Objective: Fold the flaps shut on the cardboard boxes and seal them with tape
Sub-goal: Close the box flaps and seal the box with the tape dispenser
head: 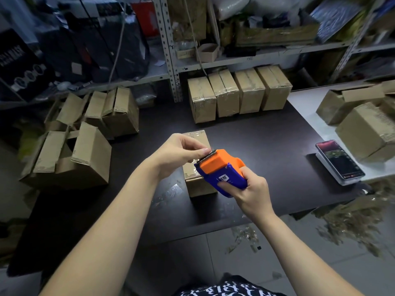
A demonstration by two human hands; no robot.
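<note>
Dark tabletop [267,142]: your right hand [250,189] grips the tape dispenser [220,167]; your left hand [181,150] pinches the tape end [208,152] at its 11 o'clock. Pull straight along the box [198,184].

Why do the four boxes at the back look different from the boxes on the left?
The back row of boxes is shut, with shiny tape over the tops; the left-hand boxes have flaps sticking up. The back row of boxes stands side by side in a neat line; the left-hand boxes lean in a jumble. Both are plain brown cardboard.

Bare hands [177,153], bare forearms [111,221], dark garment with white print [226,290]
</note>
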